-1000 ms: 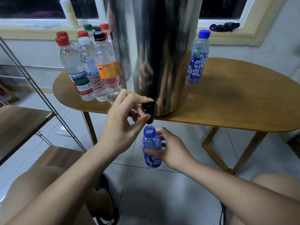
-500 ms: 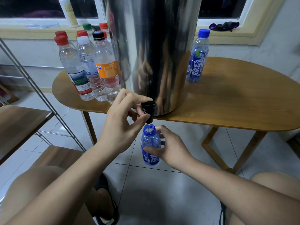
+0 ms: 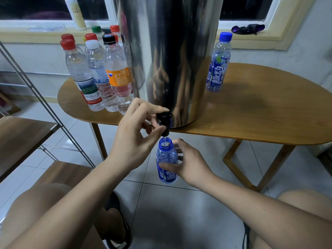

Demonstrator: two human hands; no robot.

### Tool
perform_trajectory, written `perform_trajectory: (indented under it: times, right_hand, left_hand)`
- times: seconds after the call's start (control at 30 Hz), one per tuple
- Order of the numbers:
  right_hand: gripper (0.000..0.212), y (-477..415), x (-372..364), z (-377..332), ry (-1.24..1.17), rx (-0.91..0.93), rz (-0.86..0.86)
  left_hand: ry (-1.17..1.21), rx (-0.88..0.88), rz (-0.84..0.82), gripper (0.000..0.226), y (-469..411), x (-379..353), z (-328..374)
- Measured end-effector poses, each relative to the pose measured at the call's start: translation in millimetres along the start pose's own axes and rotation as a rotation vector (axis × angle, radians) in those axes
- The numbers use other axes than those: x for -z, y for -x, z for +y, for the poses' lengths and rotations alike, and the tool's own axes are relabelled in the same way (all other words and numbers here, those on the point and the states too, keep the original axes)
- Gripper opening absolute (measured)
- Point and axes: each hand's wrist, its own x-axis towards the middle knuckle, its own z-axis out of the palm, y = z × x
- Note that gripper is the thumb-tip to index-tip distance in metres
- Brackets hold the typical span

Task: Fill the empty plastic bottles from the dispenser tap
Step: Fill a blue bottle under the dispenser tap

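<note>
Between the person's two bare knees lies open tiled floor [image 3: 179, 212], and above it the right hand [image 3: 192, 164] grips a small blue bottle [image 3: 166, 159], thumb curled across the label and fingers wrapped behind. The bottle hangs in the air just forward of the table's front edge, touching nothing but that hand. Its long axis stands upright, with the uncapped neck pointing straight up just beneath the black tap [image 3: 164, 123]; a thin stream of water falls into the neck. How full the bottle is cannot be made out through the blue plastic and the label. The left hand [image 3: 133, 141] pinches the tap between thumb and curled fingers. The tap juts past the edge of the wooden table [image 3: 260, 114], whose legs frame free space to the right, while a wooden shelf [image 3: 21, 137] with slanted metal rods crowds the left. The steel dispenser [image 3: 172, 60] stands near the table edge, its top cut off. A cluster of capped bottles [image 3: 97, 78] stands at its left, the rear ones half hidden, and one capped blue bottle [image 3: 218, 63] stands alone at its right.
</note>
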Motion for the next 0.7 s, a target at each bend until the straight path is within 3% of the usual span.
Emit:
perform_trajectory:
  times: [0.7]
  right_hand:
    - [0.067, -0.9, 0.4, 2.1, 0.009, -0.014, -0.013]
  left_hand:
    - [0.001, 0.002, -0.005, 0.047, 0.1, 0.7, -1.0]
